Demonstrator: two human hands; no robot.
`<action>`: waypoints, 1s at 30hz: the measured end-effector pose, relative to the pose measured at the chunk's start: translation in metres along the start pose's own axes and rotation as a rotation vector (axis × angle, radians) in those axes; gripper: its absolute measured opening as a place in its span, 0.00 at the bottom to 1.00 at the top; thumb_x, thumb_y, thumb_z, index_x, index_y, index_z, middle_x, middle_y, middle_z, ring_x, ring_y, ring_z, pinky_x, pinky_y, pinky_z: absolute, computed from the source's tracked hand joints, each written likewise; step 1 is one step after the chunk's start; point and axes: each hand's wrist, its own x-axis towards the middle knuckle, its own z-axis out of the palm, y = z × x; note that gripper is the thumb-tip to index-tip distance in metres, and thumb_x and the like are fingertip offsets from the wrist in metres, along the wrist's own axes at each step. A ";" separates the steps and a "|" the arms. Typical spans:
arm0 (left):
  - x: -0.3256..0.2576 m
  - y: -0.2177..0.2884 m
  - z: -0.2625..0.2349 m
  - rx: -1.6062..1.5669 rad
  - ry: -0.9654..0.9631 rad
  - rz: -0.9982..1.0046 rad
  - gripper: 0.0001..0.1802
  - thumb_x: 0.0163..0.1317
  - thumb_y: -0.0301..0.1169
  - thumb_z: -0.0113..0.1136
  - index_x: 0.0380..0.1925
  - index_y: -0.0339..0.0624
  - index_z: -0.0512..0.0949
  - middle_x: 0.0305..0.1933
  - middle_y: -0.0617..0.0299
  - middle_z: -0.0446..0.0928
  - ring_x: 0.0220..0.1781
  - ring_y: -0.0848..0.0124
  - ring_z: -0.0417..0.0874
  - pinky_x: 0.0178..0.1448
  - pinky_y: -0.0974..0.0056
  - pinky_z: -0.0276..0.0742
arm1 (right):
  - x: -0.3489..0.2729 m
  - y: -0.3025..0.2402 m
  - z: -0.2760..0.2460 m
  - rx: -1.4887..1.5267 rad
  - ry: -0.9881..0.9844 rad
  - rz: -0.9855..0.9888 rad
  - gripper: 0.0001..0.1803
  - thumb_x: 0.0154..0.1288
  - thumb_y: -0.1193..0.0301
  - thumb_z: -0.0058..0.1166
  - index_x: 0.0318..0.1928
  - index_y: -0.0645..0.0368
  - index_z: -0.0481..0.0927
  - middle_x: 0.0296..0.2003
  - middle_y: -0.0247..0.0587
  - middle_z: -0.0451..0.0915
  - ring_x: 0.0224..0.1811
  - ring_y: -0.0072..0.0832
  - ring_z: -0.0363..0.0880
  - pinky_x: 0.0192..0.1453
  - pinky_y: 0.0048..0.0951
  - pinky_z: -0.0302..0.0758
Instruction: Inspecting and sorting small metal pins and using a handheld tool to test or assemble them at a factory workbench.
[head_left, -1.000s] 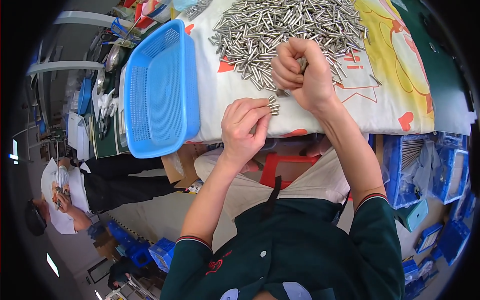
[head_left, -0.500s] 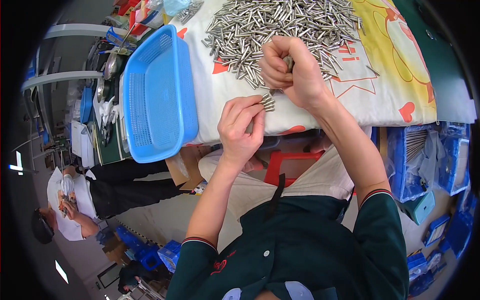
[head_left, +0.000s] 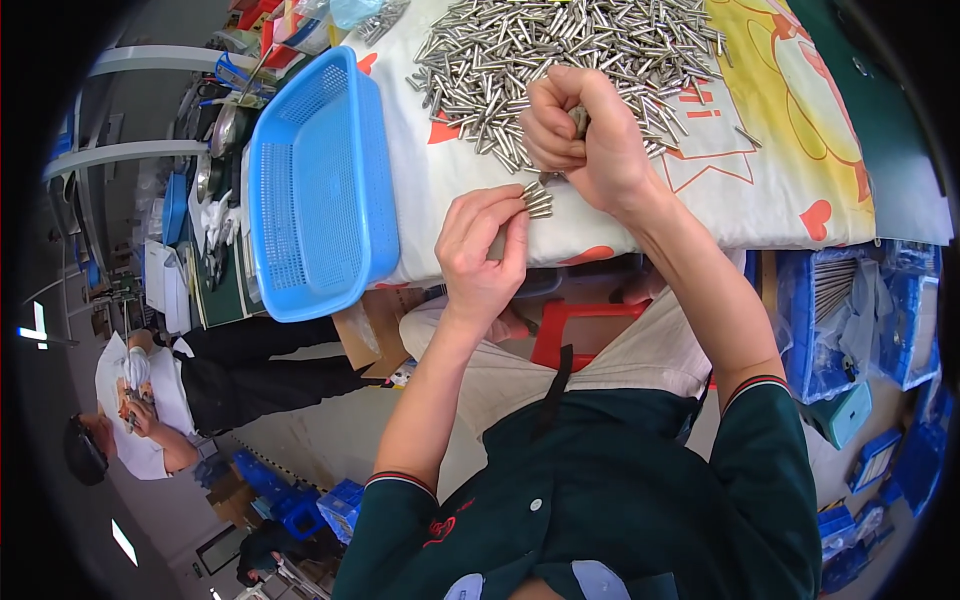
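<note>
Between the thumb and fingers of my left hand (head_left: 483,245) is a small fan of slim silvery metal pins (head_left: 539,203), their ends sticking out to the right. Just above and to the right, my right hand (head_left: 585,140) is curled into a fist. Something grey and metallic shows inside its curl, and a metal tip appears under the fist; these look like more pins, mostly hidden by the fingers. Behind the fist spreads a large heap of the same pins (head_left: 560,40) on a white printed cloth (head_left: 430,210).
A blue perforated plastic basket (head_left: 325,190) sits left of the heap. One loose pin (head_left: 747,136) lies to the right. A red stool (head_left: 575,335) is below the table edge, and blue crates (head_left: 815,320) stand at the right. Another person (head_left: 150,410) works at far left.
Both hands stay nearly in place, the left still pinching its pins and the right still in a fist. The whole view has shifted very slightly.
</note>
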 end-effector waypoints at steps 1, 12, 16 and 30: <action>0.000 0.001 0.000 0.001 0.000 0.001 0.08 0.44 0.17 0.60 0.26 0.37 0.76 0.34 0.58 0.78 0.35 0.63 0.77 0.38 0.64 0.74 | 0.000 0.000 0.000 -0.007 -0.003 -0.001 0.23 0.65 0.58 0.31 0.13 0.51 0.53 0.07 0.24 0.49 0.10 0.15 0.42 0.16 0.21 0.43; 0.005 0.001 -0.007 -0.002 -0.060 -0.292 0.04 0.49 0.23 0.61 0.27 0.39 0.79 0.32 0.60 0.74 0.37 0.65 0.73 0.42 0.64 0.70 | -0.001 0.003 -0.006 0.075 -0.085 -0.032 0.18 0.61 0.64 0.32 0.14 0.54 0.55 0.08 0.26 0.51 0.11 0.15 0.42 0.15 0.21 0.42; 0.006 0.000 -0.006 -0.005 -0.073 -0.334 0.04 0.48 0.23 0.62 0.27 0.38 0.79 0.31 0.60 0.74 0.36 0.66 0.73 0.41 0.65 0.70 | -0.001 0.003 -0.003 0.068 -0.091 -0.018 0.18 0.61 0.64 0.32 0.14 0.53 0.55 0.08 0.26 0.51 0.10 0.15 0.41 0.14 0.21 0.41; -0.001 -0.003 -0.008 -0.010 -0.038 -0.230 0.06 0.44 0.18 0.57 0.24 0.38 0.77 0.28 0.60 0.73 0.33 0.66 0.73 0.37 0.65 0.70 | -0.003 0.001 0.000 0.027 -0.073 0.015 0.23 0.64 0.59 0.31 0.13 0.52 0.53 0.07 0.24 0.49 0.10 0.15 0.42 0.15 0.21 0.42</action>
